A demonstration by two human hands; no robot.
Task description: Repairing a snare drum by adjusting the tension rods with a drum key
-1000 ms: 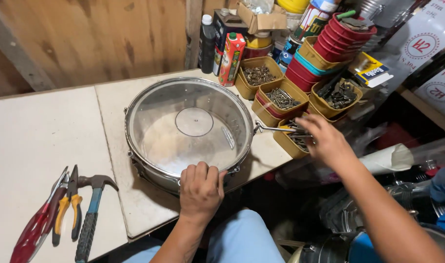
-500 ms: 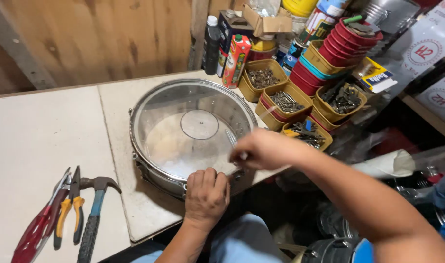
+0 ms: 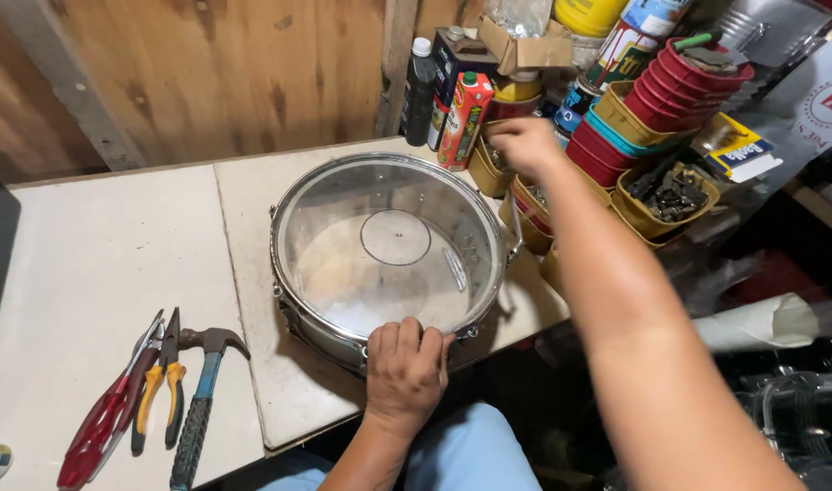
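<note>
Your hands at the metal-rimmed drum

Your left hand, fingers curled, gripped the round chrome drum on the pale worktable; your right hand, fingers pinched, reached over yellow bins by plank walls.

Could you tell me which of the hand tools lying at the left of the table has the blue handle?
The hammer, the rightmost of the three tools. The pliers beside it have yellow grips, and the tool at the far left is red.

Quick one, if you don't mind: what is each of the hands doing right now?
Left hand: closed over the near rim of the snare drum, gripping it.
Right hand: fingers curled over the yellow parts bins; whether it holds anything cannot be told.
</note>
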